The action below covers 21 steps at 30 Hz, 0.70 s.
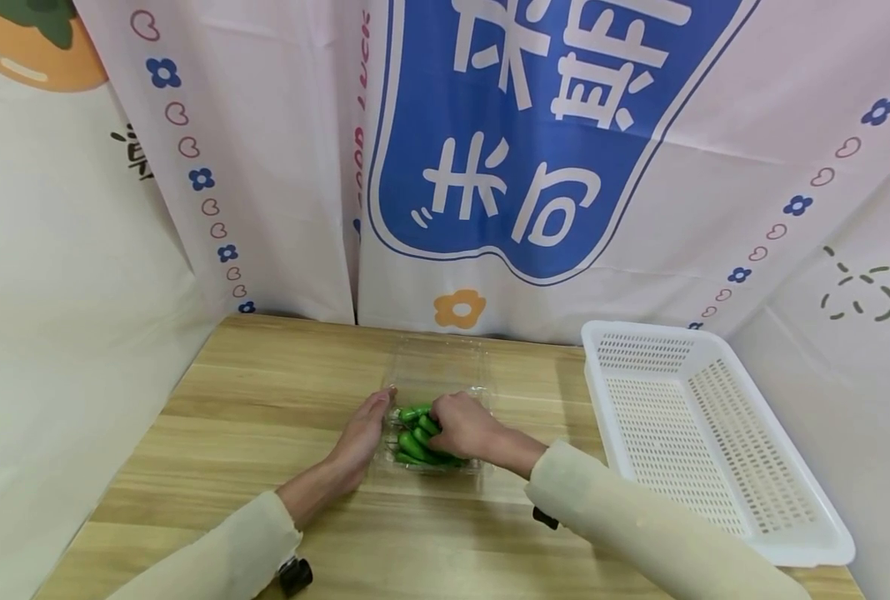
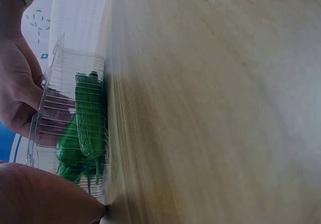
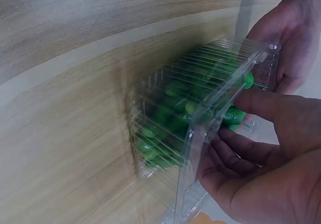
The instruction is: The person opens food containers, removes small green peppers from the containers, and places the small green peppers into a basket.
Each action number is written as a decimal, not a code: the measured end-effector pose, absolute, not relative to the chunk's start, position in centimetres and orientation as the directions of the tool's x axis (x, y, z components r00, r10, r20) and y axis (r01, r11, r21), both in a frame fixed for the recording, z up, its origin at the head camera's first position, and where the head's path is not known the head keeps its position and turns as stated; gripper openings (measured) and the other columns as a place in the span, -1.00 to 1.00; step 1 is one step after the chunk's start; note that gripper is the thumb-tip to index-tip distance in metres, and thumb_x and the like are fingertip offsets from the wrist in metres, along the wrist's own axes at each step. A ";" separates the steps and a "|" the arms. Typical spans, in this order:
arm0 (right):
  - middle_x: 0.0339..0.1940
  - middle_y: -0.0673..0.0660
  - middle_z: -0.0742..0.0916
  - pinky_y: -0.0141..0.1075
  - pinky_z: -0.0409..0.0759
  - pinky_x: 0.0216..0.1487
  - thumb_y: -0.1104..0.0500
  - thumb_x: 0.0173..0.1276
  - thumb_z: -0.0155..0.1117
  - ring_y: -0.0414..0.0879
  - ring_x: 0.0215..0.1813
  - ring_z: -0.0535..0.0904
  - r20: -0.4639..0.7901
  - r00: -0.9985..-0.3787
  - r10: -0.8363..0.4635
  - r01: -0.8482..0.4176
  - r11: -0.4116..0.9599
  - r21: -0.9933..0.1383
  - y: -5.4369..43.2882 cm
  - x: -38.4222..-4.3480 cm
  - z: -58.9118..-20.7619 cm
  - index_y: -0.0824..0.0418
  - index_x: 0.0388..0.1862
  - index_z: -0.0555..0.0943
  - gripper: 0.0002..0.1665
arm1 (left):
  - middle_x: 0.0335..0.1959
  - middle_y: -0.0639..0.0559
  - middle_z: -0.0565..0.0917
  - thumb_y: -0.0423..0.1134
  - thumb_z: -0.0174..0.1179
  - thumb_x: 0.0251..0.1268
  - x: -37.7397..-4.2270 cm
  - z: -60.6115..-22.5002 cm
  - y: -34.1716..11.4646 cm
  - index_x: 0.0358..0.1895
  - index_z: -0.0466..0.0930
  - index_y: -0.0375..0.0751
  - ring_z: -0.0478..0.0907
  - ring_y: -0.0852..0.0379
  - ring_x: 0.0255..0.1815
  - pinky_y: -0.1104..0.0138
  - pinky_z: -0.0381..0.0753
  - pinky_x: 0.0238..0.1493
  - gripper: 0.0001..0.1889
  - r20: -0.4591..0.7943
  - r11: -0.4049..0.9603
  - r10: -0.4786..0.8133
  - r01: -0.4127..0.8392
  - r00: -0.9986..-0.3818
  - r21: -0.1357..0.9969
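Note:
A clear plastic clamshell box (image 1: 442,360) lies on the table with its lid raised at the back. Several green chili peppers (image 1: 415,447) are heaped in its front half. My left hand (image 1: 361,437) rests against the box's left side with fingers fairly straight. My right hand (image 1: 466,427) reaches in from the right. In the right wrist view its thumb and curled fingers pinch a green pepper (image 3: 232,117) above the box's rim. Through the clear wall in the left wrist view, a long pepper (image 2: 90,116) shows beside others.
A white perforated plastic basket (image 1: 782,425) stands on the right of the wooden table (image 1: 265,392), behind my right forearm. Printed cloth (image 1: 295,167) hangs along the table's back and sides.

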State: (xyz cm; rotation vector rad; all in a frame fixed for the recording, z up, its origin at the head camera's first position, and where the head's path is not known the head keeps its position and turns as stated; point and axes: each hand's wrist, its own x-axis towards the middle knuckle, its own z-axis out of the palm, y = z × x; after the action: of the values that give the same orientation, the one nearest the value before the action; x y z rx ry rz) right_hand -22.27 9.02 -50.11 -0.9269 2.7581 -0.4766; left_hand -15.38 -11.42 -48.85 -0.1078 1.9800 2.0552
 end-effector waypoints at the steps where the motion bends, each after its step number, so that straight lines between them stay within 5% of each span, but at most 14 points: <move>1: -0.74 -0.16 0.36 -0.34 0.31 -0.63 0.06 0.23 0.59 -0.25 -0.66 0.26 -0.081 -0.786 -0.613 -0.545 0.749 -0.377 8.8 -21.6 -48.9 -0.03 -0.68 0.34 -0.43 | 0.73 -0.32 -0.01 -0.07 -0.40 0.82 -15.4 -48.9 -11.4 0.68 0.04 -0.33 -0.20 -0.26 0.76 -0.16 -0.31 0.72 -0.41 -0.248 -0.018 0.148 -0.253 -0.957 0.967; 4: -0.74 -0.10 0.35 -0.31 0.33 -0.61 0.21 0.25 0.57 -0.21 -0.65 0.25 -0.106 -0.787 -0.608 -0.517 0.743 -0.425 8.3 -19.9 -45.3 0.05 -0.70 0.32 -0.42 | 0.73 -0.32 -0.01 -0.08 -0.40 0.82 -15.4 -48.9 -11.4 0.68 0.03 -0.34 -0.21 -0.27 0.76 -0.16 -0.31 0.72 -0.41 -0.247 -0.020 0.146 -0.253 -0.958 0.967; 21: -0.77 -0.12 0.32 -0.43 0.17 -0.62 0.25 0.35 0.52 -0.26 -0.66 0.19 -0.097 -0.774 -0.626 -0.523 0.718 -0.460 8.1 -18.8 -43.6 0.08 -0.71 0.33 -0.41 | 0.73 -0.31 0.00 -0.07 -0.41 0.82 -15.5 -49.0 -11.2 0.68 0.04 -0.33 -0.19 -0.26 0.76 -0.16 -0.28 0.72 -0.41 -0.250 -0.017 0.134 -0.254 -0.959 0.967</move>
State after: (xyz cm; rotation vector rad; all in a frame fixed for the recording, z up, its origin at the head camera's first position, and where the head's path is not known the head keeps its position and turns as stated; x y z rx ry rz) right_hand -18.83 8.09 -43.65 -0.9114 2.6787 -0.6074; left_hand -15.45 -11.23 -48.98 -0.1265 1.9909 2.0610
